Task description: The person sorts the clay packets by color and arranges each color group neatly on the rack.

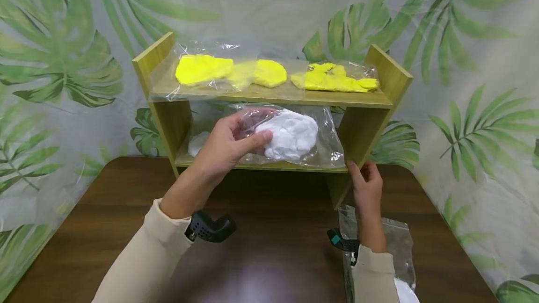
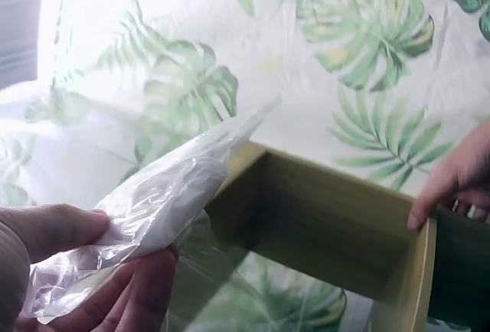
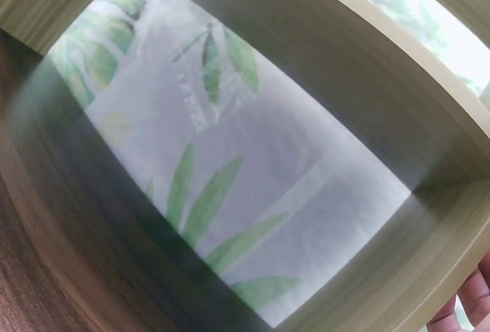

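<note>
My left hand (image 1: 219, 146) grips a clear plastic bag with a flattened white lump (image 1: 292, 134) inside, thumb in front and fingers behind, before the lower level of a small wooden shelf (image 1: 269, 101). In the left wrist view, the bag (image 2: 164, 202) tilts up between thumb and fingers. My right hand (image 1: 367, 188) holds the shelf's right side panel near its lower front edge. Only its fingers (image 3: 475, 297) show in the right wrist view, outside the panel. What the white lump is made of, I cannot tell.
On the top level lie clear bags with bright yellow lumps (image 1: 204, 69), (image 1: 334, 78). Another white lump (image 1: 198, 143) is partly hidden behind my left hand on the lower level. A clear bag (image 1: 397, 242) lies on the brown table (image 1: 269, 256) under my right forearm. Behind hangs a leaf-print cloth (image 1: 269, 8).
</note>
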The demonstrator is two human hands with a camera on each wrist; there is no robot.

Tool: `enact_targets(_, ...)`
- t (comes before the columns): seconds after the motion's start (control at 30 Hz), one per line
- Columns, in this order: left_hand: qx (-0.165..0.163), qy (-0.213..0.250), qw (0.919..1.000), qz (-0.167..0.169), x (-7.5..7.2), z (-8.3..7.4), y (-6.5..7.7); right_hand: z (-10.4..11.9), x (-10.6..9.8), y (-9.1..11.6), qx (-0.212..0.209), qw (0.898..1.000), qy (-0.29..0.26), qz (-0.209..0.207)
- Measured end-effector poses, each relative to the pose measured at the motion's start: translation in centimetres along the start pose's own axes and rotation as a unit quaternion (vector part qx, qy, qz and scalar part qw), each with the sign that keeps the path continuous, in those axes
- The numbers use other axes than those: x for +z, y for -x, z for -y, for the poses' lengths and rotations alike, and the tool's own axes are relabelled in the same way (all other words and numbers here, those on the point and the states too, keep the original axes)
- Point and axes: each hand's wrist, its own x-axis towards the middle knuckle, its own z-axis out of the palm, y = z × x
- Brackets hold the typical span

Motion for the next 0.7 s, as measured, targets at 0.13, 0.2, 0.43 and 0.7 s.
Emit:
enact_targets(0.13, -0.016, -0.012, 0.9997, -0.012, -0.5, 1.2, -1.7, 0.0, 0.0, 0.0, 0.003, 1.000, 0.002, 0.001)
enact_targets(0.2, -0.027, -0.012, 0.9995, -0.013, -0.6, 1.9, -2.5, 0.1, 0.0, 0.0, 0.001, 1.000, 0.003, 0.000)
enact_targets(0.43, -0.079, -0.071, 0.9943, -0.007, -0.3, 5.0, -4.9, -0.1, -0.2, 0.0, -0.001, 1.000, 0.000, 0.003)
enact_targets(0.7, -0.108, -0.135, 0.9848, 0.023, -1.3, 7.8, -6.1, 0.0, -0.2, -0.1, -0.007, 1.000, -0.004, 0.015)
